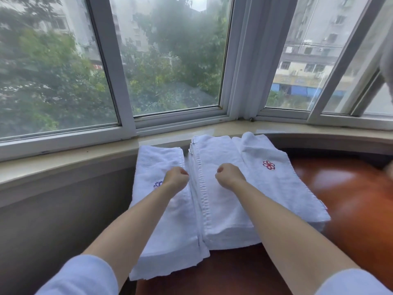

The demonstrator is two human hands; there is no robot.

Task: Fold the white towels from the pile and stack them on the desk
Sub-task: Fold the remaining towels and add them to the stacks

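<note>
**Two fists over stacked white towels, window bay**

Left hand (176, 177) curled into a fist, knuckles forward, over the left stack of towels (161, 220); cannot tell whether pinching cloth or only resting on it. Right hand (228, 174) likewise curled tight, over the right stack of towels (225, 211); grip on fabric not discernible. Both forearms bare, light blue sleeves (85, 275) pushed up at the lower corners of the view.

No containers in view; towels lying straight on the reddish-brown tabletop (350, 192). Left stack folded long and narrow, near edge overhanging the tabletop's left side, purple flower emblem (157, 185) partly hidden by the left wrist. Right stack thicker, several layers showing at its near edge, hemmed border running along its left side, touching the left stack along the seam between them. Topmost towel (282, 184) on the right stack skewed to the right, red flower emblem (268, 165) facing up.

Far ends of both stacks butted against the pale stone windowsill (85, 156). White-framed windows (125, 81) behind; trees and apartment blocks outside, hazy.
</note>
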